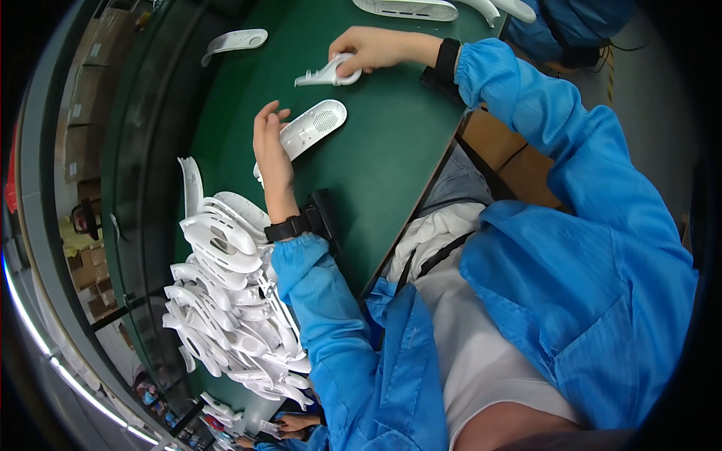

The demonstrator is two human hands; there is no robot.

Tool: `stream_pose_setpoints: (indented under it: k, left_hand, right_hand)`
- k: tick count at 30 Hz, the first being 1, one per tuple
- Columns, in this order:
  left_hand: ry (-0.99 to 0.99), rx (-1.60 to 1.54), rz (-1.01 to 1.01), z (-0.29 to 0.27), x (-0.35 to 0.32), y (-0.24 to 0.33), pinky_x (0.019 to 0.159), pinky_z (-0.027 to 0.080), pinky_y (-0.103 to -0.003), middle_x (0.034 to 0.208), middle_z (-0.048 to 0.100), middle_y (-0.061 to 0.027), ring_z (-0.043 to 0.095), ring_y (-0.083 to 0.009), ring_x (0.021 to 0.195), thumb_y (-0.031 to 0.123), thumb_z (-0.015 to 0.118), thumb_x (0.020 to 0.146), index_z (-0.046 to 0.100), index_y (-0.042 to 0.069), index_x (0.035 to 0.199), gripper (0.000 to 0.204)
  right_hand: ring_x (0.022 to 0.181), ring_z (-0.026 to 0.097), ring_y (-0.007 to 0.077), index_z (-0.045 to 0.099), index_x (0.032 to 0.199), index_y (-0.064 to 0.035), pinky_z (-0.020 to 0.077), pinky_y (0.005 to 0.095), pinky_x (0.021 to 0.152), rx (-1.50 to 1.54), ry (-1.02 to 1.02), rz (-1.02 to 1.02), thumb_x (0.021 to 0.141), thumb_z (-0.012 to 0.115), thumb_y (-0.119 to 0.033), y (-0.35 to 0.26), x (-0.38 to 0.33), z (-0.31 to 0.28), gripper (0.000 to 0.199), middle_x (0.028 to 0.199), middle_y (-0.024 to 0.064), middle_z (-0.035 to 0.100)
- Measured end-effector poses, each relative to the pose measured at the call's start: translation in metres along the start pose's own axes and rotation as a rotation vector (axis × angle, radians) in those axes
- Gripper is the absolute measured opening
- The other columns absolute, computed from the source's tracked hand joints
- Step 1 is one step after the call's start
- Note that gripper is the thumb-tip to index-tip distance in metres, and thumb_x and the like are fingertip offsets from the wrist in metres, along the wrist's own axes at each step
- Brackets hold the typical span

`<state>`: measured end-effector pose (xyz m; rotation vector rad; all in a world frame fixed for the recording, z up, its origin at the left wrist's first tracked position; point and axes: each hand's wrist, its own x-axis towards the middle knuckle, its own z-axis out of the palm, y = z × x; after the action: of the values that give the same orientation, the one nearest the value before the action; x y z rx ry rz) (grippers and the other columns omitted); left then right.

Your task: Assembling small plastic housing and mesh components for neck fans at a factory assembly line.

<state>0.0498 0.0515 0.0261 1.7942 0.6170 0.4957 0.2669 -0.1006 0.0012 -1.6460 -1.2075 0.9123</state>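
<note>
Sleeves: blue smock sleeves (571, 248) over a white shirt, nearest the lens, each ending in a black wrist strap.
Left hand: left hand (272, 150) upright on its edge on the table (376, 158), fingers loosely curled and unclenched, touching the near end of a white perforated shell (312, 128); no firm grip is visible.
Right hand: right hand (368, 49) clenched around a slim white curved part (325, 74) that rests on the table, well apart from the shell.
Stock: heap of white shells (226, 301) just beside the left forearm.
Far parts: 1 white piece (237, 40) at the table's far left; more white pieces (410, 9) at the top edge.
Neighbour: another person's hands (293, 425) at the bottom edge.
</note>
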Motion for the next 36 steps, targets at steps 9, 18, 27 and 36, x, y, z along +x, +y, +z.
stream_pose_setpoints:
  k: [9,18,27,36]
  left_hand:
    - [-0.207,0.460,0.182,-0.005,-0.005,-0.005,0.090,0.041,-0.035,0.104,0.066,-0.0069,0.060,-0.0240,0.098,0.020,0.072,0.068,0.068,0.004,0.074,0.018]
    - [-0.230,0.656,0.277,-0.005,-0.010,0.002,0.094,0.035,-0.036,0.110,0.063,-0.0073,0.057,-0.0246,0.103,0.016,0.069,0.066,0.058,0.003,0.065,0.017]
    - [-0.088,0.867,0.161,0.016,-0.006,0.013,0.083,0.042,-0.037,0.097,0.067,-0.0106,0.063,-0.0275,0.090,0.030,0.075,0.070,0.063,0.007,0.089,0.031]
    - [-0.145,0.972,0.134,0.005,-0.006,0.006,0.093,0.037,-0.041,0.102,0.067,-0.0084,0.059,-0.0280,0.101,0.030,0.071,0.076,0.067,0.017,0.109,0.035]
  right_hand:
    - [0.063,0.055,0.0173,0.064,0.087,0.0014,0.0429,0.0317,0.057,-0.205,-0.211,-0.150,0.074,0.069,-0.016,-0.022,0.017,0.038,0.022,0.071,0.0063,0.061]
    - [0.080,0.057,0.0260,0.057,0.092,-0.0019,0.0453,0.0380,0.068,-0.404,-0.145,-0.335,0.071,0.072,-0.019,-0.020,0.018,0.054,0.031,0.095,0.0100,0.054]
    - [0.077,0.062,0.0285,0.058,0.098,-0.0004,0.0487,0.0386,0.062,-0.493,-0.287,-0.126,0.070,0.074,-0.019,-0.023,0.028,0.049,0.038,0.085,0.0123,0.062]
    - [0.043,0.054,0.0153,0.060,0.076,0.0017,0.0420,0.0299,0.039,-0.245,-0.322,-0.115,0.080,0.069,-0.016,-0.020,0.049,0.048,0.020,0.058,0.0078,0.057]
